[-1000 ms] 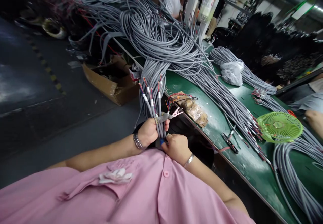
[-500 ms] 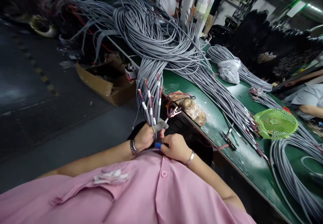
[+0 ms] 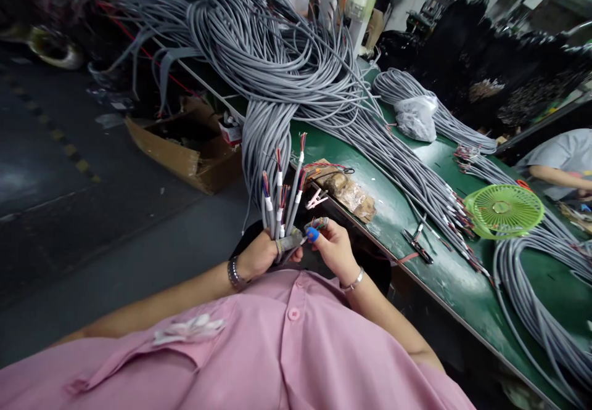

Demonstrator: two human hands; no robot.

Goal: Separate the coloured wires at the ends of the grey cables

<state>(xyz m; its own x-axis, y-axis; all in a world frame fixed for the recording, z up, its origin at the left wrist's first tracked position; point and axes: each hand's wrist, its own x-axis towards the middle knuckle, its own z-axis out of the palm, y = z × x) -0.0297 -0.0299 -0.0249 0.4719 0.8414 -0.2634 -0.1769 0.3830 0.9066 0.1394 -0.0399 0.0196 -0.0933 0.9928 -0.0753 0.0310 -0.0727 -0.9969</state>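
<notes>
My left hand (image 3: 261, 254) is closed round several grey cables (image 3: 292, 208), which stand up from the fist with white bands and coloured wire ends bared at their tips. Grey wrapping covers a finger of this hand. Just to the right, my right hand (image 3: 338, 251), with blue tape on the thumb and a wrapped forefinger, pinches the end of one cable that slants out of the left fist. Small coloured wires show at the fingertips; their exact hold is partly hidden. A pale pink clip (image 3: 316, 199) is above the right hand, at the bench edge.
A green bench (image 3: 393, 237) runs along my right, bearing long grey cable bundles (image 3: 277, 58), a taped brown block (image 3: 351, 194), a dark tool (image 3: 417, 246), a plastic bag (image 3: 416, 117) and a green fan (image 3: 504, 211). A cardboard box (image 3: 180, 151) sits left. Two people are beyond the bench.
My right hand has moved up and away from the left fist, and its fingertips now pinch a cable end. The left hand keeps its bundle. The view has shifted slightly.
</notes>
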